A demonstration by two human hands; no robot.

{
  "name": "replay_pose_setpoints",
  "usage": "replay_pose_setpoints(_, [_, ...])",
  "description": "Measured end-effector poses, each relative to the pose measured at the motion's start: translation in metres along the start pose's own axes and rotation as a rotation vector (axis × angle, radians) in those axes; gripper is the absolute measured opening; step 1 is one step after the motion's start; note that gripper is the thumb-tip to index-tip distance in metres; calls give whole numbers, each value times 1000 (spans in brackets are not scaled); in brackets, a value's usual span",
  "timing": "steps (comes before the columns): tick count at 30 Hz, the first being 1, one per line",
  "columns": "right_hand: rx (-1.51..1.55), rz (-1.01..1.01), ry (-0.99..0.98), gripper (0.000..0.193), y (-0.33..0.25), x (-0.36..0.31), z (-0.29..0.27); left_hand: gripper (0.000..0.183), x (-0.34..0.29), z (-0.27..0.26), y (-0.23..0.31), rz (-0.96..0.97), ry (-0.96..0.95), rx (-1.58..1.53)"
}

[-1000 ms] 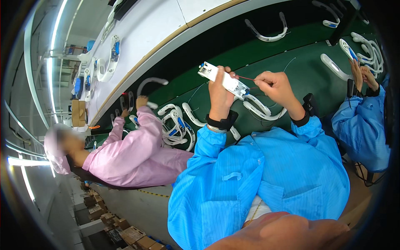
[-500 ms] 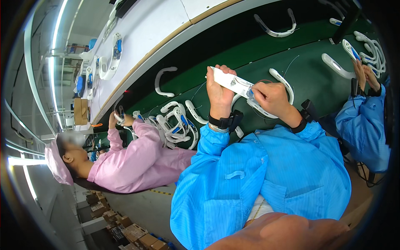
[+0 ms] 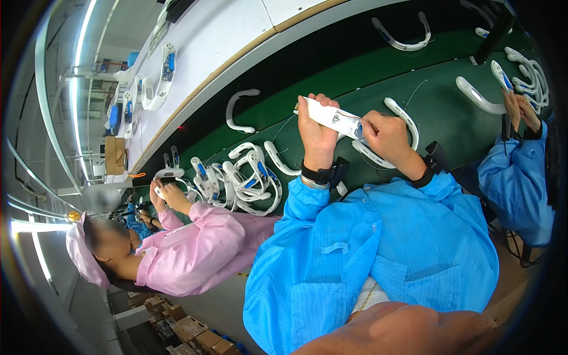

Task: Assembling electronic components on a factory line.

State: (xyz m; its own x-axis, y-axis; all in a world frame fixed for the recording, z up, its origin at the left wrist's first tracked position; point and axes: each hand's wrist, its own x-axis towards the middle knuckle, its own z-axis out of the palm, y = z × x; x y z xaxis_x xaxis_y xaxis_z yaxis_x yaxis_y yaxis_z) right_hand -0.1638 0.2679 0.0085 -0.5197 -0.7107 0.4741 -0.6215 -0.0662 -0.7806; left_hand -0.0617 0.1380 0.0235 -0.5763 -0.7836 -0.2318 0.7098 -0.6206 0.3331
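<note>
My left hand (image 3: 318, 135) grips one end of a white curved plastic housing (image 3: 325, 115), fingers wrapped behind it and thumb along its side. An open recess with a small metallic part faces me, and a thin reddish wire runs from it toward my right hand (image 3: 387, 137). The right fingers are pinched at the housing's other end, beside a bluish part (image 3: 358, 131). What sits between these fingertips is hidden. Just beyond and below the right hand lie a white curved housing (image 3: 408, 121) with a thin wire and another white piece (image 3: 373, 155).
A green work surface (image 3: 331, 160) runs in front of me. Several white and blue curved housings (image 3: 254, 177) are heaped at left, with more (image 3: 532, 77) at right. A co-worker in pink (image 3: 195, 248) sits left; another's blue sleeve (image 3: 512, 171) is at right. A white shelf (image 3: 225, 29) stands beyond.
My right fingers have closed in tighter by the bluish part, which shows less now. The co-worker in pink has leaned and lowered their head. Housings on the far dark strip appear slightly further right.
</note>
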Motion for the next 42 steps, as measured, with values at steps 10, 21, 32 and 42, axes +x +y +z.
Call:
replay_pose_setpoints(10, [-145,-15,-21,10,2,6,8,28,-11,5,-11,158,21,196])
replay_pose_setpoints(21, [768,479,32,8,2,-2,22,27,-14,1,-7,161,87,107])
replay_pose_setpoints(32, [296,55,193,8,-1,-6,33,30,-18,4,-16,169,123,32])
replay_pose_setpoints(42, [348,6,-228,24,16,7,4,33,-19,-5,-13,176,117,82])
